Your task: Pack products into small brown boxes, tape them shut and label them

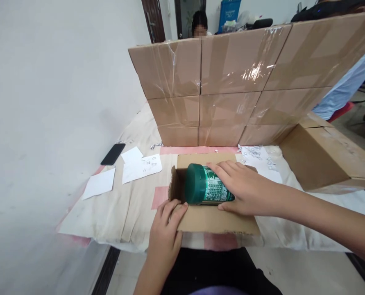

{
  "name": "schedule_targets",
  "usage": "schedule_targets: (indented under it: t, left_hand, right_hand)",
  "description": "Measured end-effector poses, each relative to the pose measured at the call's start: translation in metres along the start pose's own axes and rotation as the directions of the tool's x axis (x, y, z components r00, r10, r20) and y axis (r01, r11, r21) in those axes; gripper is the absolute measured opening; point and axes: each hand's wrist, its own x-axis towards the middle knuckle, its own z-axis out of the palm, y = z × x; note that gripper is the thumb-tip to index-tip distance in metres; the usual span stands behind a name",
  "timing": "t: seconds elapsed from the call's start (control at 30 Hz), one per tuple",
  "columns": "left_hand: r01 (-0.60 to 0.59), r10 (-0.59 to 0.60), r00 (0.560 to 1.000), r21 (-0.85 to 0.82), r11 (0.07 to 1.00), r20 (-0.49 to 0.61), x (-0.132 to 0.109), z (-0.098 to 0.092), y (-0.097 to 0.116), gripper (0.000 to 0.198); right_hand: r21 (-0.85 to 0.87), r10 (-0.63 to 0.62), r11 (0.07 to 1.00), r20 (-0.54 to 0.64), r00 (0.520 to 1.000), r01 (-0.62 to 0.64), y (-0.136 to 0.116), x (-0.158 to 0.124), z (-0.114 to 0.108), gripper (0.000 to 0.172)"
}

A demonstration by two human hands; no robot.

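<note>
A green jar [211, 184] with a dark green lid lies on its side in the opening of a small cardboard box [217, 219], its lid toward the left. My right hand [236, 184] is wrapped round the jar's right end. At the box's near left corner, my left hand [170, 217] grips the cardboard edge with its fingers bent over it. The box's near flap is folded out toward me, and another flap lies out on the far side. The inside of the box below the jar is mostly hidden.
Stacked taped cartons [228, 78] form a wall behind the box. An open carton [317, 159] stands at the right. Left lie a black phone [112, 154] and paper sheets [142, 167]; another marked sheet [260, 162] lies right. A person [200, 24] is behind the cartons.
</note>
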Motion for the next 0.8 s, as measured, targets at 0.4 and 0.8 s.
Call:
schedule_targets:
  t: [0.4,0.8]
  left_hand:
    - [-0.06,0.06,0.998,-0.002,0.998,-0.004,0.001,0.001,-0.004,0.073]
    - [-0.098,0.099,0.993,0.013,0.995,-0.07,-0.004,0.004,-0.004,0.068]
  right_hand:
    - [-0.278,-0.063,0.958,0.035,0.997,0.07,-0.009,0.005,0.009,0.054]
    - [-0.065,-0.183,0.983,-0.381,0.906,0.171,-0.014,0.001,-0.004,0.017]
